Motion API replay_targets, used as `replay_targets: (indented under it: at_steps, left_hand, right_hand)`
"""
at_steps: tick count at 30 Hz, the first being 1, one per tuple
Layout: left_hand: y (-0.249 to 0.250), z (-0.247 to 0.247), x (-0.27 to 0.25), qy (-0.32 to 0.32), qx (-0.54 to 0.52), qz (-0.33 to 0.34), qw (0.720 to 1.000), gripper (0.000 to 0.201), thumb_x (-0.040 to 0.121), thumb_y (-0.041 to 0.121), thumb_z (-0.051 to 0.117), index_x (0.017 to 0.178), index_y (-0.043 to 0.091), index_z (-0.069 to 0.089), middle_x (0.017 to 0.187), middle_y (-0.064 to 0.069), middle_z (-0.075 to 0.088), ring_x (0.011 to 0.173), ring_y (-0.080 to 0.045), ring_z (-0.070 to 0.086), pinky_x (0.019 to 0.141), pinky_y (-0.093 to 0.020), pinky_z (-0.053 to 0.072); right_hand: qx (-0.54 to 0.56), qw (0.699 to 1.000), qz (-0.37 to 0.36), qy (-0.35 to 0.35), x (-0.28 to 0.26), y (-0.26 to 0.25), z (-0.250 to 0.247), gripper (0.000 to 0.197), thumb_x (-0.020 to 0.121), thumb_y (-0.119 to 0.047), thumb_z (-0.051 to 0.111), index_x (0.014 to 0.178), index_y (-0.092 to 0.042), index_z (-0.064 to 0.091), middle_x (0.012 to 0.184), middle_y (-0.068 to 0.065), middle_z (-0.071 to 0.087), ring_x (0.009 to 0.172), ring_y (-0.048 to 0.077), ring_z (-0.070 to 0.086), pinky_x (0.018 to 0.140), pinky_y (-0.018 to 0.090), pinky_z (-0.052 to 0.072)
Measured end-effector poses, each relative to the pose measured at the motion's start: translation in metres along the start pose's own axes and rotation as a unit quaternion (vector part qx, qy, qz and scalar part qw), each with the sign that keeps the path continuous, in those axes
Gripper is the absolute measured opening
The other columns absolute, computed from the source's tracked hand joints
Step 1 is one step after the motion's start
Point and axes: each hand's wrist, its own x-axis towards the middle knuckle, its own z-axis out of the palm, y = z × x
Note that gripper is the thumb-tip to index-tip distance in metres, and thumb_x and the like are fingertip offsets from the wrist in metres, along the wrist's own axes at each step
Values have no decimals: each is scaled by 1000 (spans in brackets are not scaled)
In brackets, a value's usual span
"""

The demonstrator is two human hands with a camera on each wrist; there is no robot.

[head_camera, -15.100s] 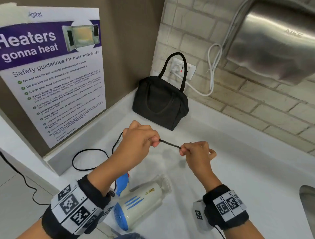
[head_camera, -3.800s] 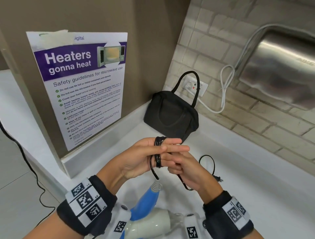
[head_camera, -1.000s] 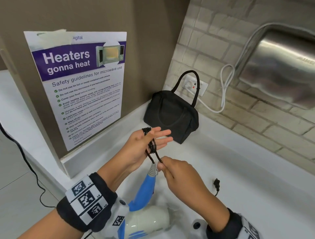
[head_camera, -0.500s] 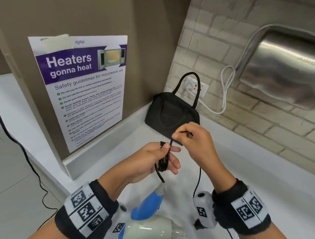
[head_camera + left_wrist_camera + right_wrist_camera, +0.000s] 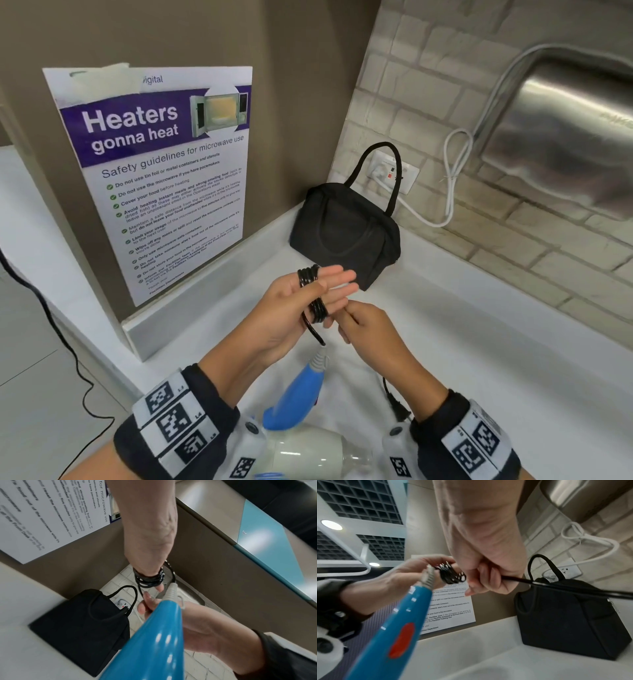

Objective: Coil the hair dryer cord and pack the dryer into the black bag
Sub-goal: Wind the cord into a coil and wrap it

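Up against the corner of the white countertop (image 5: 479, 342) stands the black bag (image 5: 346, 233), soft fabric, boxy, one thin loop handle upright. Behind the bag a white wall socket (image 5: 394, 173) sits in pale brick tile, and a white cable (image 5: 452, 178) loops from it up to a brushed-steel hand dryer (image 5: 565, 137). Left of the bag a laminated microwave safety poster (image 5: 150, 171) leans on the brown wall.

In front of the bag the left hand (image 5: 294, 315) is held flat, fingers straight, with the glossy black cord (image 5: 313, 294) wound in several tight loops around them. The right hand (image 5: 366, 329), just beside it, pinches the free run of cord between curled fingers. The plug (image 5: 397, 407) dangles below that wrist. Nearer than the hands, the hair dryer (image 5: 301, 431) hangs from the cord with its smooth blue handle up, ribbed grey strain relief at the top and cream body below, blocking part of the counter.
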Motion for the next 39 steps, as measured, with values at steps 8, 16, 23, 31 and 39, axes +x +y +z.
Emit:
replay_targets:
  at_steps: [8, 16, 23, 31, 39]
  left_hand:
    - [-12, -1, 11, 75, -41, 27, 996, 33, 96, 7, 45, 127, -2, 51, 121, -15, 65, 108, -25, 66, 95, -33, 51]
    - [-16, -7, 16, 162, 30, 54, 985, 30, 97, 10, 46, 125, 3, 53, 117, -9, 67, 107, -19, 66, 103, -39, 46]
    - [-15, -2, 8, 62, 235, 53, 968, 26, 98, 21, 43, 119, 20, 59, 115, -2, 68, 106, -13, 66, 100, -37, 49]
    - [-3, 3, -4, -62, 180, -26, 981, 31, 101, 20, 34, 111, 8, 61, 83, -5, 73, 75, -17, 69, 85, -32, 49]
    - [-3, 6, -5, -16, 18, -46, 999, 32, 97, 23, 41, 87, 3, 65, 44, 4, 42, 39, -6, 37, 53, -22, 47]
  right_hand:
    - [-118, 990, -70, 6, -22, -7, 7, 28, 98, -33, 43, 92, -16, 65, 70, -8, 64, 67, 7, 57, 64, 23, 43]
    - [-177, 977, -120, 3, -37, -18, 4, 26, 98, -35, 39, 95, -19, 59, 74, -10, 52, 67, 13, 46, 56, 20, 34]
    - [-152, 981, -115, 45, -28, -30, -18, 19, 93, -20, 48, 78, -28, 56, 71, -14, 58, 65, 5, 52, 61, 22, 43]
    - [-104, 982, -72, 138, 1, -29, -39, 20, 92, -11, 51, 82, -16, 67, 68, -23, 56, 67, -2, 56, 59, 10, 39]
    - [163, 986, 16, -33, 7, -32, -39, 35, 100, -35, 37, 98, -18, 67, 72, -16, 66, 54, 4, 46, 60, 17, 38]
